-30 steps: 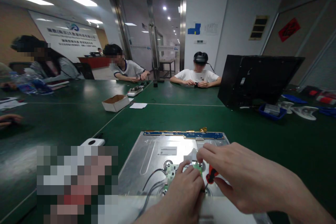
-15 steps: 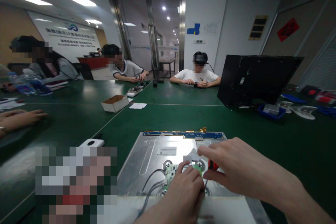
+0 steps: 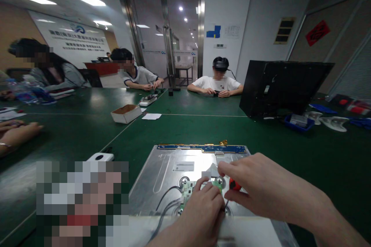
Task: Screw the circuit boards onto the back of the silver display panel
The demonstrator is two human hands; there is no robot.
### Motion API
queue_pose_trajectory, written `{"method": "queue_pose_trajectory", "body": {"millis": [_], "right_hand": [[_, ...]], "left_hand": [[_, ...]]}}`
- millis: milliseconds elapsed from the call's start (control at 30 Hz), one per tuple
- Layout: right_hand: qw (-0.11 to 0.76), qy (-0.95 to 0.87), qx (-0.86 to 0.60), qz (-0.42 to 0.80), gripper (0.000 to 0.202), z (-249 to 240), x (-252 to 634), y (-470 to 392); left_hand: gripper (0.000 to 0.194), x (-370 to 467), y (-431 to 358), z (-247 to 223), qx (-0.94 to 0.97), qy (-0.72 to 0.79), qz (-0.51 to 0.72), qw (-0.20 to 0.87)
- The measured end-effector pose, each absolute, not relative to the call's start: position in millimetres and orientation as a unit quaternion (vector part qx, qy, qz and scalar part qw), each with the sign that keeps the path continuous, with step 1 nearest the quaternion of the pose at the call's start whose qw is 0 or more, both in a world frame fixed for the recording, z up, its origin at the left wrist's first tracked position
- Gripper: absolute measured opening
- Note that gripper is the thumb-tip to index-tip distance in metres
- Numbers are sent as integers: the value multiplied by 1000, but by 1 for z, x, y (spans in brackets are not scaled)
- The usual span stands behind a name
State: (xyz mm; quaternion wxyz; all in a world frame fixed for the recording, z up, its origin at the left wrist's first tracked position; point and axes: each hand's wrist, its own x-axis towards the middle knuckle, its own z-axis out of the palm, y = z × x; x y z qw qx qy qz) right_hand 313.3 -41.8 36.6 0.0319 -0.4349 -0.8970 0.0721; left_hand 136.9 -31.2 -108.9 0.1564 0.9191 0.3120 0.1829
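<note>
A silver metal panel (image 3: 166, 179) lies in front of me, with a blue circuit strip (image 3: 207, 148) along its far edge. A green circuit board (image 3: 188, 190) sits on the panel, with dark cables (image 3: 168, 208) running from its left side. My left hand (image 3: 204, 206) lies over the board with curled fingers pressed on it; the thumb is hidden. My right hand (image 3: 249, 181) is closed around the red and black handle of a screwdriver (image 3: 234, 184). Its thin shaft slants down towards the board's right edge beside my left fingers, and the tip is hidden.
A white device (image 3: 101, 157) lies left of the panel, partly pixelated. Farther off are an open cardboard box (image 3: 126, 114), a paper slip (image 3: 152, 116), a black monitor (image 3: 284, 88) and a blue tray (image 3: 299, 122). Another person's hand (image 3: 21, 135) rests at the left; other people sit across the green table (image 3: 185, 129).
Both my hands keep nearly the same pose on the board and screwdriver. The other person's hand at the left has drawn back a little to the left.
</note>
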Motion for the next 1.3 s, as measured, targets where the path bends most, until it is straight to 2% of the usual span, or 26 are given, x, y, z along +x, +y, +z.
{"method": "queue_pose_trajectory", "body": {"millis": [200, 467, 667, 833, 1000, 1300], "right_hand": [[39, -910, -402, 98, 18, 40, 313, -46], [11, -910, -402, 106, 23, 40, 312, -47], [18, -890, -447, 86, 11, 39, 309, -46], [21, -901, -423, 97, 13, 40, 308, -48], [10, -912, -397, 104, 22, 43, 309, -50], [17, -891, -443, 101, 14, 38, 306, -45]], "left_hand": [[20, 137, -31, -109, 922, 311, 188, 137], [15, 136, -31, -105, 926, 314, 168, 129], [17, 137, -31, -106, 923, 313, 178, 140], [25, 138, -32, -105, 925, 305, 184, 136], [20, 137, -31, -104, 928, 305, 167, 132], [15, 137, -32, -107, 923, 311, 183, 130]]}}
